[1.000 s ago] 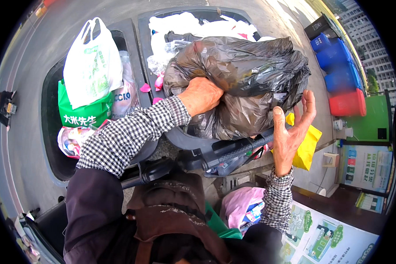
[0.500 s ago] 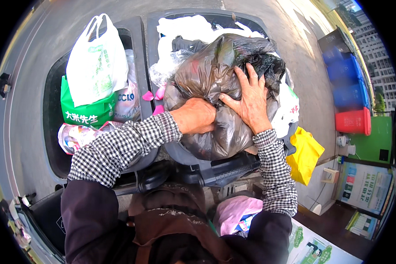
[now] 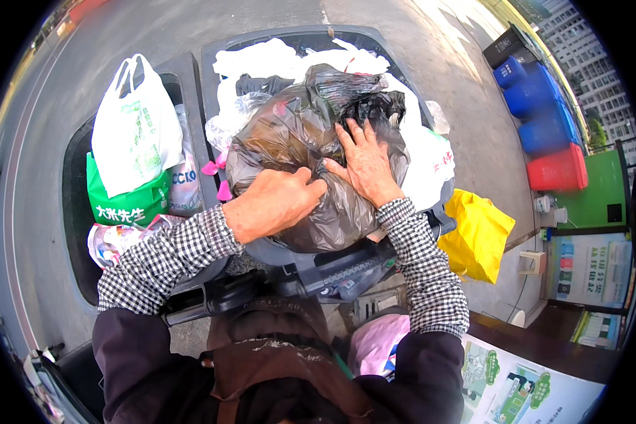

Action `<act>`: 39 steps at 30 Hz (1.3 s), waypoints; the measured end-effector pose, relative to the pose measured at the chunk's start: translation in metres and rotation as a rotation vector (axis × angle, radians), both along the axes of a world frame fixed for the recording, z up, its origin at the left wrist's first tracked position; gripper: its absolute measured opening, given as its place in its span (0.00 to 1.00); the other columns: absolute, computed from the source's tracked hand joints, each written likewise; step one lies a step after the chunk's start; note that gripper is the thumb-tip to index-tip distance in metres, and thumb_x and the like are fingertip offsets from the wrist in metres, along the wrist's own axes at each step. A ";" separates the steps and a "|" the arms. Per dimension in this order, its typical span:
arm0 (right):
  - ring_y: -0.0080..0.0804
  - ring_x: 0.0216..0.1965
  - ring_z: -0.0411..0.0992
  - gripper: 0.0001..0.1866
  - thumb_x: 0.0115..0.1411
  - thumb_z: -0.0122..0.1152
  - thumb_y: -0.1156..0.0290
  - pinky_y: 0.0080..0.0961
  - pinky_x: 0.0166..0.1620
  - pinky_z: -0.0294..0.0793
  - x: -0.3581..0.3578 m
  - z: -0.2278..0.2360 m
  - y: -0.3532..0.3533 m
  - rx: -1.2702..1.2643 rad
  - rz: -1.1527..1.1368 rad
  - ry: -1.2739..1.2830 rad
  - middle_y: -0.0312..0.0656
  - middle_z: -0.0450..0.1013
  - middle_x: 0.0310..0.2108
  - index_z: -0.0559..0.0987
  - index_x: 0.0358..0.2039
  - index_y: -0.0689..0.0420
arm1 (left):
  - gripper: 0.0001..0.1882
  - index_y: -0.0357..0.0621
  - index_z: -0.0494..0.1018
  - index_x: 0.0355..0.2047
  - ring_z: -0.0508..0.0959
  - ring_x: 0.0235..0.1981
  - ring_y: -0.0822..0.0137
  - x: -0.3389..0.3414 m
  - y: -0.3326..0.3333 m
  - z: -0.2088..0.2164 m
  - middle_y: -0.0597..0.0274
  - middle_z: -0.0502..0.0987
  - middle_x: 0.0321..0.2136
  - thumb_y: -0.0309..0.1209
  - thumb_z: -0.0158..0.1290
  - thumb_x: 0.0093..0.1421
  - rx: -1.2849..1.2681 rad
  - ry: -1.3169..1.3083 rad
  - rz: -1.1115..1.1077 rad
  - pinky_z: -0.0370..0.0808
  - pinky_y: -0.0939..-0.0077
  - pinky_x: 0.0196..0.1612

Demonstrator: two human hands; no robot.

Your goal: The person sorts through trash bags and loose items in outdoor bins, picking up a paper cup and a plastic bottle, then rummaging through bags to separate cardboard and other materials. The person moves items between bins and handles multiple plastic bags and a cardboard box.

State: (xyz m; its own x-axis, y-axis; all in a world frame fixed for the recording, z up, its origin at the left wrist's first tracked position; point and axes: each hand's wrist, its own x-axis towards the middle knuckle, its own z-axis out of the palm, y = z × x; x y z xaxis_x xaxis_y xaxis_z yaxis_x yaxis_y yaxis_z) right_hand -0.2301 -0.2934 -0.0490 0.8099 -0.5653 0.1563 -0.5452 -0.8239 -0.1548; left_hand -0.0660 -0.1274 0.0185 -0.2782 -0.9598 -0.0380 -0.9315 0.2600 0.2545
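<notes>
A full, thin dark plastic garbage bag [image 3: 275, 138] lies on top of the heaped right-hand dark wheelie bin [image 3: 207, 92]. Closed in a pinch, my left hand [image 3: 274, 203] grips the bag's plastic near its middle. My right hand [image 3: 367, 166] presses on the bag with its fingers spread, just below a bunched black part of the plastic. White plastic bags [image 3: 261, 60] and a clear crumpled bag [image 3: 226, 124] stick out from under and behind it. Pink scraps [image 3: 223, 189] sit beside the bag at the bin's left rim.
The left dark bin [image 3: 78, 177] holds a white carrier bag [image 3: 131, 134] and a green bag [image 3: 116, 191]. A yellow bag [image 3: 477, 237] hangs at the right. A pink bag [image 3: 380, 343] is near my body. Blue bins [image 3: 537, 106] and a red bin [image 3: 558, 169] stand farther right.
My left hand, earlier dug in against the bag, has pulled back toward me and left with its pinch on the plastic. My right hand stays spread on the bag. The view has shifted.
</notes>
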 end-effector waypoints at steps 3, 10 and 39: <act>0.51 0.69 0.60 0.39 0.63 0.60 0.45 0.64 0.60 0.64 -0.006 -0.006 0.007 0.131 0.021 -0.037 0.51 0.58 0.70 0.65 0.68 0.55 | 0.27 0.41 0.70 0.56 0.79 0.43 0.52 0.005 -0.003 0.024 0.50 0.75 0.44 0.36 0.62 0.58 -0.405 0.031 -0.020 0.79 0.60 0.44; 0.46 0.62 0.69 0.36 0.63 0.61 0.49 0.47 0.59 0.70 -0.008 -0.010 0.014 0.132 0.036 -0.090 0.52 0.64 0.66 0.68 0.65 0.56 | 0.34 0.41 0.66 0.62 0.72 0.54 0.49 0.053 -0.045 -0.037 0.50 0.70 0.56 0.42 0.63 0.60 -0.209 0.037 0.123 0.73 0.59 0.57; 0.71 0.67 0.54 0.46 0.54 0.75 0.56 0.53 0.66 0.64 -0.018 -0.041 0.001 -0.059 -0.048 -0.204 0.71 0.46 0.70 0.63 0.69 0.58 | 0.34 0.38 0.65 0.55 0.74 0.44 0.45 0.064 -0.071 -0.064 0.44 0.71 0.43 0.47 0.64 0.57 -0.094 -0.014 0.042 0.75 0.56 0.46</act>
